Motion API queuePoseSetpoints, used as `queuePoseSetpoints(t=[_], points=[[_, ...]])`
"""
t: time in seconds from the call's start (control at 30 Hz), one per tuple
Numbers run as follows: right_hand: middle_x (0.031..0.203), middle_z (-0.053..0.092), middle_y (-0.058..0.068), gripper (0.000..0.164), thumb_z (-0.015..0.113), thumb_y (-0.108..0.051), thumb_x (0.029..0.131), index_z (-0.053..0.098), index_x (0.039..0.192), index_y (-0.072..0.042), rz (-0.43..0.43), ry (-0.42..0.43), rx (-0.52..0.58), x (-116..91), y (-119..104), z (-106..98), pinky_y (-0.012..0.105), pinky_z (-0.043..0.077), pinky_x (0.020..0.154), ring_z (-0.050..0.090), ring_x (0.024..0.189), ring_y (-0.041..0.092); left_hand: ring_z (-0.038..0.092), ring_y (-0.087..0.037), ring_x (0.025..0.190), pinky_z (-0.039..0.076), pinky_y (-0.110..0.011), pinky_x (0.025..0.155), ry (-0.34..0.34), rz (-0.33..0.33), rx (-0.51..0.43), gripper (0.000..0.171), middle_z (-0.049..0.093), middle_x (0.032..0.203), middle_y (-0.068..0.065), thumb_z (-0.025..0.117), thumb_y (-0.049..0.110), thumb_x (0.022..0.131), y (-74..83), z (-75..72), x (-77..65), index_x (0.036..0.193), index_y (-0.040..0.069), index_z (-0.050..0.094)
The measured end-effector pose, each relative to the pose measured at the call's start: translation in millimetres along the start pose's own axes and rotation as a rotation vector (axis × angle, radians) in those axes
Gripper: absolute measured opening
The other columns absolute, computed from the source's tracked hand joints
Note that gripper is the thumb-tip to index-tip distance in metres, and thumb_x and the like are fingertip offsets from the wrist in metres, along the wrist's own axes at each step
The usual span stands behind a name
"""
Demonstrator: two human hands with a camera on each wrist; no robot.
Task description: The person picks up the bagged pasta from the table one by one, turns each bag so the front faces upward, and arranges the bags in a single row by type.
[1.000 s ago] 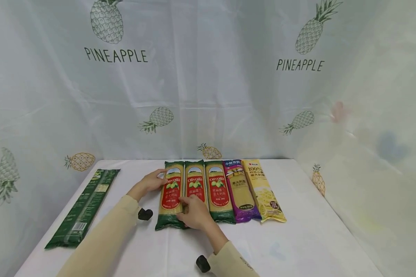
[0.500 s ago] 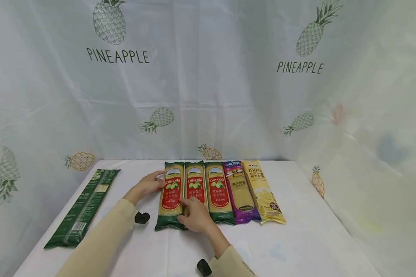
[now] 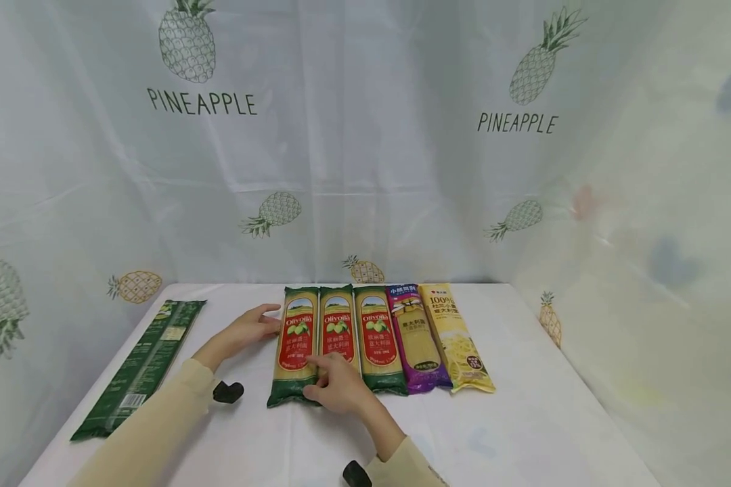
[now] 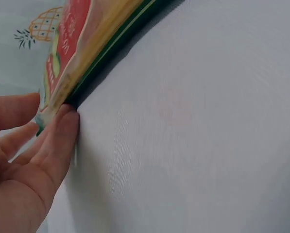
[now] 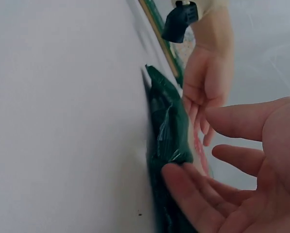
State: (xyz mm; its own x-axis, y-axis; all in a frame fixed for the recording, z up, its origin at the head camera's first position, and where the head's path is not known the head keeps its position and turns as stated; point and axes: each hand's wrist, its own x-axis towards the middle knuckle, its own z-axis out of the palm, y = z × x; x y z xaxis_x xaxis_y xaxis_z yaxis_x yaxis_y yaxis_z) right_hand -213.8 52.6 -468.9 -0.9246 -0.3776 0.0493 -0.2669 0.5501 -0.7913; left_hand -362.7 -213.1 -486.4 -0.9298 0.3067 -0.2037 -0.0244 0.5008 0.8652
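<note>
Three green-ended spaghetti packs with red labels lie side by side on the white table: a left one point(image 3: 296, 341), a middle one point(image 3: 338, 318) and a right one point(image 3: 379, 338). Beside the left pack's outer edge is my left hand point(image 3: 242, 335), fingers loosely bent. Its fingertips come right up to that edge in the left wrist view point(image 4: 33, 160); contact is hard to tell. My right hand point(image 3: 340, 385) is over the lower part of the left and middle packs, thumb and fingers spread apart. In the right wrist view its fingers point(image 5: 183, 187) lie against a pack's green end point(image 5: 166, 126).
A purple pasta pack point(image 3: 419, 338) and a yellow one point(image 3: 457, 338) continue the row rightward. Another green pack point(image 3: 140, 368), barcode side up, lies slanted at the table's left. A pineapple-print curtain point(image 3: 365, 155) hangs behind the table point(image 3: 524, 433).
My left hand has drawn back slightly to the left from the left pack. My right hand's fingers have loosened a little. The packs keep their arrangement; the head view has shifted slightly.
</note>
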Motion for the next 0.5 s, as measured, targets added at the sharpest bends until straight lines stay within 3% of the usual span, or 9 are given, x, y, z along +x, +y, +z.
queuePoseSetpoints(t=[0.1, 0.27, 0.5], points=[[0.134, 0.058, 0.01, 0.06, 0.081, -0.021, 0.095, 0.062, 0.15, -0.011, 0.003, -0.017, 0.026, -3, -2, 4, 0.027, 0.05, 0.073, 0.059, 0.093, 0.013, 0.068, -0.031, 0.123, 0.049, -0.054, 0.111, -0.024, 0.018, 0.0, 0.065, 0.065, 0.137, -0.023, 0.061, 0.021, 0.11, -7.0, -9.7, -8.8, 0.164, 0.001, 0.032], [0.138, 0.058, 0.009, 0.057, 0.081, -0.022, 0.094, 0.064, 0.148, -0.015, -0.018, -0.001, 0.035, -6, -10, 13, 0.028, 0.053, 0.078, 0.062, 0.105, 0.025, 0.07, -0.027, 0.117, 0.053, -0.051, 0.107, -0.029, 0.033, 0.045, 0.064, 0.067, 0.132, -0.02, 0.065, 0.023, 0.108, -3.4, -30.7, -32.5, 0.163, 0.004, 0.038], [0.133, 0.06, 0.014, 0.053, 0.079, -0.014, 0.095, 0.066, 0.146, -0.016, -0.072, 0.038, 0.142, -8, -27, 28, 0.025, 0.054, 0.081, 0.064, 0.106, 0.025, 0.068, -0.035, 0.121, 0.058, -0.049, 0.1, -0.008, 0.121, 0.176, 0.066, 0.062, 0.136, -0.026, 0.066, 0.036, 0.107, 3.2, -79.1, -66.1, 0.161, 0.004, 0.041]])
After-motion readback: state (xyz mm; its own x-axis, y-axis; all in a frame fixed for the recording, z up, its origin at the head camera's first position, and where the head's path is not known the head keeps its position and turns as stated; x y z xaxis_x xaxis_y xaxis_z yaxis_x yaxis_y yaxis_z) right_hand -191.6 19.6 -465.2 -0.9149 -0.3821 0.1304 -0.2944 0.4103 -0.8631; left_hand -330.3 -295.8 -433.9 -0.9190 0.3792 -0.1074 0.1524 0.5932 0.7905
